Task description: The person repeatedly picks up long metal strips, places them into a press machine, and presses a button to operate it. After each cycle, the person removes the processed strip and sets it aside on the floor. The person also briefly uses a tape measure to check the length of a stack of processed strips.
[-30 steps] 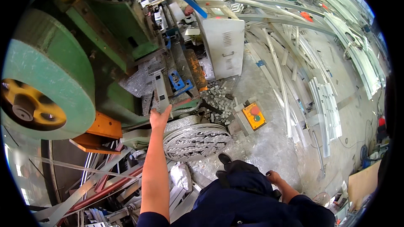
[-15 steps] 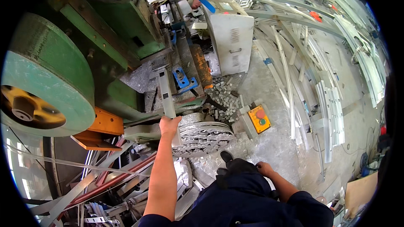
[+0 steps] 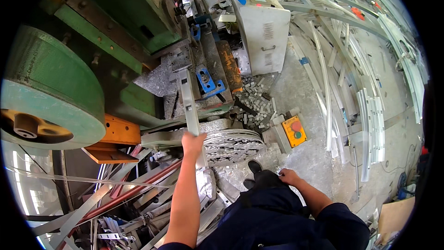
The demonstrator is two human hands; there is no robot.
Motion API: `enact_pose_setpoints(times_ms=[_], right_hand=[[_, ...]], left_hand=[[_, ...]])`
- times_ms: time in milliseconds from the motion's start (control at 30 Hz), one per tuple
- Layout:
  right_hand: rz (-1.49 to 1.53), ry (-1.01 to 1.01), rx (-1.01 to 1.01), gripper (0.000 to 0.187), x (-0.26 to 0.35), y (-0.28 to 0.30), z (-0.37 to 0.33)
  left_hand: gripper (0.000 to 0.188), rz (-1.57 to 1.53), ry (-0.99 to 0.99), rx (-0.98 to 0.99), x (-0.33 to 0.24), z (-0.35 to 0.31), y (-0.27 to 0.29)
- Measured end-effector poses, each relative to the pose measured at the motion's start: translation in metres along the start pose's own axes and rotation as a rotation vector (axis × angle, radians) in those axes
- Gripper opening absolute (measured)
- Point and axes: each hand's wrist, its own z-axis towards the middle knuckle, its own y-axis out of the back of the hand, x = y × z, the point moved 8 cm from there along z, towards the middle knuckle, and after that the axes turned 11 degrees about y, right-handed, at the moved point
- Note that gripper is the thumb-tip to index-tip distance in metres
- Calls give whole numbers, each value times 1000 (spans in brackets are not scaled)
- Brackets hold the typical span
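My left hand [image 3: 193, 143] is closed round a long, flat silver metal bar [image 3: 190, 116] with rectangular holes. The bar's far end lies at the bed of a green press [image 3: 132, 104], beside a blue clamp [image 3: 206, 81]. Its near end passes below my hand, over the edge of a round stack of coiled metal strip [image 3: 236, 147]. My right hand [image 3: 289, 177] rests at my right thigh with its fingers curled in. Whether anything is inside those fingers is hidden.
A large green wheel [image 3: 55, 92] stands at the left. A yellow box with red and green buttons [image 3: 294, 131] sits right of the coil. Small metal offcuts [image 3: 255, 102] lie before a white cabinet [image 3: 264, 41]. Long metal profiles [image 3: 370, 129] cover the floor at right; scrap lies lower left.
The view has shifted a little. My left hand and the bar have come slightly toward me relative to the press bed. My right hand stays at my thigh.
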Motion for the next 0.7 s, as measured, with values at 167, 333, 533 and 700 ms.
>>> enact_pose_setpoints(times_ms=[167, 333, 533, 700], right_hand=[[-19, 20, 8, 33, 33, 2, 13], [206, 234, -55, 44, 158, 4, 94], [1234, 163, 86, 72, 392, 19, 212], [1521, 73, 132, 47, 429, 14, 236]], left_hand=[[35, -117, -57, 40, 16, -92, 11], [32, -168, -12, 35, 50, -82, -3], [46, -89, 86, 71, 36, -89, 3], [43, -56, 138, 51, 40, -91, 7]])
